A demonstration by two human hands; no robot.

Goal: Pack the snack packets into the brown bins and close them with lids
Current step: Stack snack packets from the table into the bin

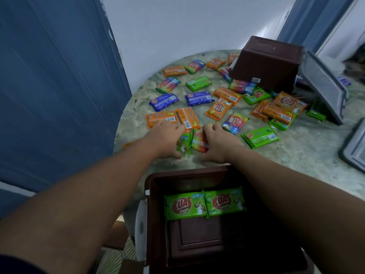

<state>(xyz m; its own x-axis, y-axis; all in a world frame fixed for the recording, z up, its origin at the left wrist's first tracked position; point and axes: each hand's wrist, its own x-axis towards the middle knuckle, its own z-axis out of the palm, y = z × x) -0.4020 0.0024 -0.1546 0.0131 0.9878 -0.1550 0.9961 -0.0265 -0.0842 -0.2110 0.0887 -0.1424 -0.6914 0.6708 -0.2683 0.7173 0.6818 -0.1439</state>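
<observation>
An open brown bin (156, 196) stands at the table's near edge with two green snack packets (205, 203) lying side by side inside. Just beyond it, my left hand (167, 138) grips a green packet (184, 144) and my right hand (216, 144) grips a rainbow-coloured packet (198, 141), the two packets held edge to edge between the hands. Several orange, green, blue and rainbow packets (218, 108) lie scattered over the marble table (296, 155). A second brown bin (266, 63) lies overturned at the far right on some packets.
A grey lid (324, 86) leans tilted at the far right beside the overturned bin, and another grey lid (355, 147) lies at the right edge. A blue door (55, 86) stands to the left of the round table, a white wall behind.
</observation>
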